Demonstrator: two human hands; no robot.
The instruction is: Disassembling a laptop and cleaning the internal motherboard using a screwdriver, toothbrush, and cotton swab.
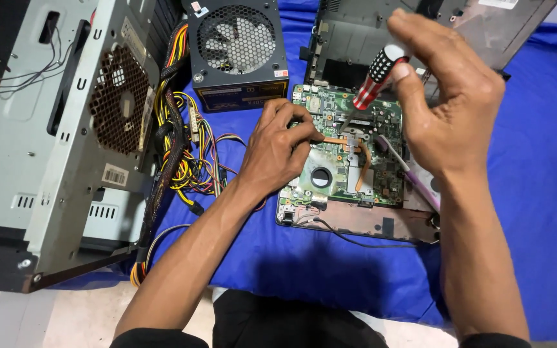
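Right hand [452, 109]: fingers gripping red-white-black striped screwdriver [374, 78], tip down on green motherboard [343, 151] | left hand [277, 149]: fingers curled, pressing board's left edge | board: copper heatpipe, on blue cloth [536, 193]

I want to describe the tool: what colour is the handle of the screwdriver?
Red with white stripes and a black-and-white top, on the screwdriver in the right hand; head view.

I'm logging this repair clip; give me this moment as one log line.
right hand: holds screwdriver, tip down on circuit board | left hand: rests on board's left edge | surface: blue cloth
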